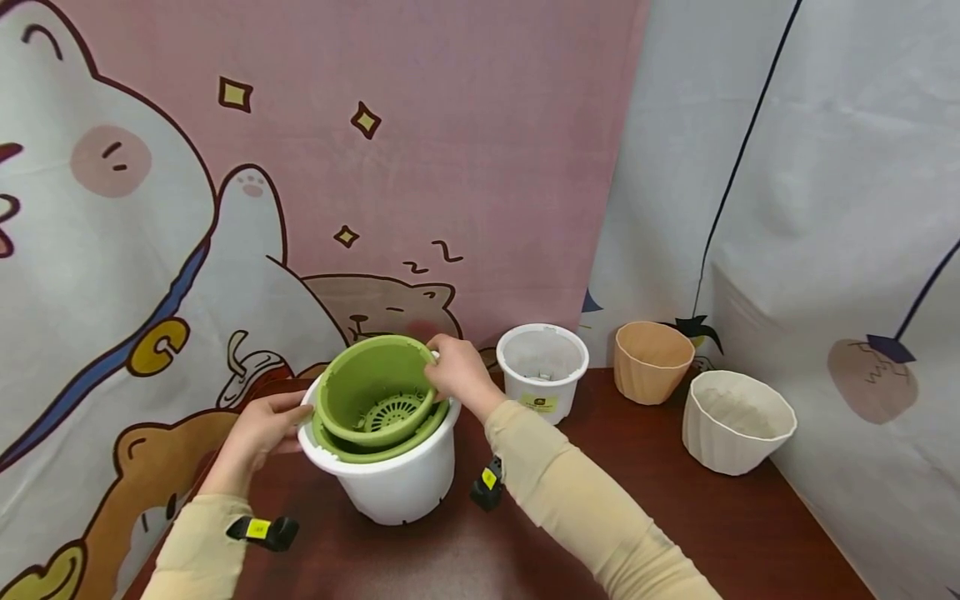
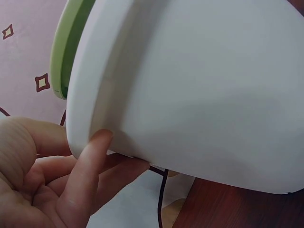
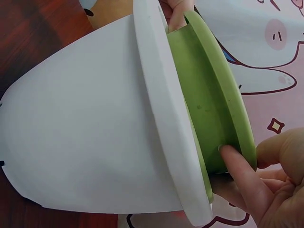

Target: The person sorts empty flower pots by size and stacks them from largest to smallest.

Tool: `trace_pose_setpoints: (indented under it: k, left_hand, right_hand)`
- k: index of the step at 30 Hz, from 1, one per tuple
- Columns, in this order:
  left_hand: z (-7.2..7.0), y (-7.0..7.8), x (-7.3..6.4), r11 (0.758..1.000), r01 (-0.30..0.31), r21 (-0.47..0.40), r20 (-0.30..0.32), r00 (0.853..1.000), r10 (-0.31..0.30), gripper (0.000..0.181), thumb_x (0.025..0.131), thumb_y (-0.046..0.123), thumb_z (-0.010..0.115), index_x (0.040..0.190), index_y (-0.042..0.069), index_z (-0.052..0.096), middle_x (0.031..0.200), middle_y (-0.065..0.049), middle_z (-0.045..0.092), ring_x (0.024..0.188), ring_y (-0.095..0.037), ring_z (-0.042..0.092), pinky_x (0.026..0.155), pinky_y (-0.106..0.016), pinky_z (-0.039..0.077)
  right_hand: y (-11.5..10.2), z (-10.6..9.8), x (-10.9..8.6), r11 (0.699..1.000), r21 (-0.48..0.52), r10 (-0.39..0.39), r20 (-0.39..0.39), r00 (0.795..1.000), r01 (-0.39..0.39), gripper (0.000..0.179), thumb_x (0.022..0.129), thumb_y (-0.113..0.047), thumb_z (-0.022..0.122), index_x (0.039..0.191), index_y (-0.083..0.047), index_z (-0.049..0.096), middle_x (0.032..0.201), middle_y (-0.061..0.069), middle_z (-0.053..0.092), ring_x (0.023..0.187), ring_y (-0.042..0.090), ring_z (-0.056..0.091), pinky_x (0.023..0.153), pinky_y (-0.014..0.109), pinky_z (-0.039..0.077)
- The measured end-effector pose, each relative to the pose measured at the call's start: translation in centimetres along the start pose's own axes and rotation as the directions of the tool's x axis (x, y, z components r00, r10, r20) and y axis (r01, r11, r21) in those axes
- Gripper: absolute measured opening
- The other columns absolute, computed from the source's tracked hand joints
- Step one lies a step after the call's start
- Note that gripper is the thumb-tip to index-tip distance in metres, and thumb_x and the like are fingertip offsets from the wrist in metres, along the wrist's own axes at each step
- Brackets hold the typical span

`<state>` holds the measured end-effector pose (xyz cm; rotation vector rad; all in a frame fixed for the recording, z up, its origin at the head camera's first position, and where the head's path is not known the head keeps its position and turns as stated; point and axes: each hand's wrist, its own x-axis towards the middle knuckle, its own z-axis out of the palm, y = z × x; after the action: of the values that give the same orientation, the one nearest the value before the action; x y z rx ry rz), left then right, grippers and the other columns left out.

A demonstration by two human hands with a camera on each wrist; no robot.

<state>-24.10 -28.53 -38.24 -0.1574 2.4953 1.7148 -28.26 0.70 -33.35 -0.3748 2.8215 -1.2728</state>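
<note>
A large white plastic flower pot (image 1: pixel 401 493) stands on the table, with green pots nested inside it. The upper green pot (image 1: pixel 347 375) has a slotted bottom and rises above the rim of a second green pot (image 1: pixel 352 456). At the white pot's left side, my left hand (image 1: pixel 262 427) grips its rim, thumb and fingers around the edge in the left wrist view. Over at the far right side, my right hand (image 1: pixel 459 371) pinches the rim of the upper green pot, one finger pressed to its outer wall in the right wrist view.
Behind to the right stands a smaller white pot (image 1: pixel 534 390) with a yellow label. Farther right are a peach pot (image 1: pixel 651 379) and a cream ribbed pot (image 1: pixel 712 442). A dark red table (image 1: pixel 570 508) carries everything, with printed cloth (image 1: pixel 480 150) hanging behind it.
</note>
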Motion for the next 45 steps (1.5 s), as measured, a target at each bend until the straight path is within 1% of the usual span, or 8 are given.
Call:
trace_pose_setpoints:
  k: [9, 16, 28, 32, 34, 36, 40, 45]
  left_hand:
    - [0.0, -0.1, 0.0, 1.0, -0.004, -0.002, 0.004, 1.0, 0.004, 0.053, 0.1, 0.012, 0.057, 0.143, -0.015, 0.039, 0.103, -0.014, 0.069, 0.074, -0.015, 0.069, 0.064, -0.035, 0.062]
    - [0.0, 0.0, 0.0, 1.0, -0.004, -0.009, 0.006, 1.0, 0.004, 0.053, 0.1, 0.012, 0.057, 0.143, -0.015, 0.039, 0.097, -0.01, 0.07, 0.073, -0.014, 0.069, 0.063, -0.034, 0.061]
    - [0.1, 0.1, 0.0, 1.0, 0.004, 0.005, -0.007, 1.0, -0.004, 0.053, 0.1, 0.013, 0.058, 0.142, -0.014, 0.04, 0.099, -0.012, 0.069, 0.073, -0.015, 0.069, 0.063, -0.034, 0.061]
    - [0.1, 0.1, 0.0, 1.0, 0.006, 0.004, -0.006, 1.0, -0.006, 0.053, 0.101, 0.013, 0.057, 0.143, -0.014, 0.04, 0.1, -0.013, 0.069, 0.073, -0.015, 0.069, 0.063, -0.035, 0.061]
    - [0.1, 0.1, 0.0, 1.0, 0.008, 0.004, -0.006, 1.0, -0.008, 0.053, 0.101, 0.013, 0.058, 0.143, -0.014, 0.04, 0.101, -0.014, 0.069, 0.073, -0.015, 0.069, 0.063, -0.035, 0.062]
    - [0.0, 0.1, 0.0, 1.0, 0.008, 0.006, -0.006, 1.0, -0.008, 0.053, 0.101, 0.013, 0.058, 0.143, -0.014, 0.04, 0.101, -0.014, 0.069, 0.073, -0.016, 0.069, 0.063, -0.035, 0.062]
    - [0.0, 0.0, 0.1, 1.0, 0.01, 0.003, -0.006, 1.0, -0.01, 0.054, 0.101, 0.014, 0.058, 0.143, -0.014, 0.04, 0.102, -0.013, 0.069, 0.073, -0.015, 0.069, 0.062, -0.035, 0.061]
    - [0.0, -0.1, 0.1, 1.0, 0.012, -0.003, -0.01, 1.0, -0.012, 0.054, 0.101, 0.014, 0.058, 0.143, -0.014, 0.04, 0.101, -0.013, 0.069, 0.073, -0.015, 0.069, 0.062, -0.034, 0.061]
  right_hand:
    - [-0.1, 0.5, 0.0, 0.999, -0.039, -0.011, -0.03, 0.999, 0.01, 0.038, 0.095, -0.005, 0.057, 0.132, 0.001, 0.057, 0.11, 0.022, 0.067, 0.05, 0.014, 0.063, 0.045, 0.021, 0.053]
    - [-0.1, 0.9, -0.1, 0.997, -0.071, -0.022, -0.038, 0.999, 0.02, 0.038, 0.095, -0.006, 0.059, 0.132, 0.001, 0.058, 0.093, 0.018, 0.069, 0.046, 0.011, 0.061, 0.045, 0.02, 0.052]
    - [-0.1, 1.3, -0.3, 0.992, -0.122, -0.045, -0.048, 0.998, 0.039, 0.035, 0.095, -0.006, 0.06, 0.129, 0.0, 0.059, 0.101, 0.02, 0.07, 0.045, 0.009, 0.059, 0.045, 0.02, 0.051]
    - [0.0, 1.3, -0.3, 0.991, -0.122, -0.057, -0.054, 0.997, 0.05, 0.034, 0.095, -0.007, 0.062, 0.128, 0.0, 0.06, 0.093, 0.018, 0.07, 0.045, 0.01, 0.06, 0.045, 0.02, 0.052]
    - [0.1, 1.3, -0.3, 0.987, -0.152, -0.071, -0.065, 0.995, 0.061, 0.034, 0.094, -0.008, 0.063, 0.127, 0.0, 0.061, 0.087, 0.014, 0.07, 0.052, 0.012, 0.063, 0.051, 0.022, 0.053]
    - [0.3, 1.2, -0.2, 0.98, -0.186, -0.088, -0.082, 0.993, 0.072, 0.033, 0.094, -0.009, 0.065, 0.126, -0.001, 0.062, 0.088, 0.011, 0.072, 0.066, 0.015, 0.068, 0.061, 0.026, 0.056]
    - [0.5, 0.9, -0.2, 0.967, -0.243, -0.112, -0.125, 0.986, 0.079, 0.032, 0.092, -0.013, 0.068, 0.124, -0.009, 0.066, 0.103, 0.004, 0.073, 0.093, 0.02, 0.068, 0.076, 0.034, 0.056]
    - [0.5, 0.5, -0.3, 0.971, -0.228, -0.109, -0.139, 0.984, 0.075, 0.034, 0.092, -0.019, 0.07, 0.125, -0.015, 0.066, 0.109, 0.002, 0.072, 0.097, 0.02, 0.068, 0.077, 0.037, 0.056]
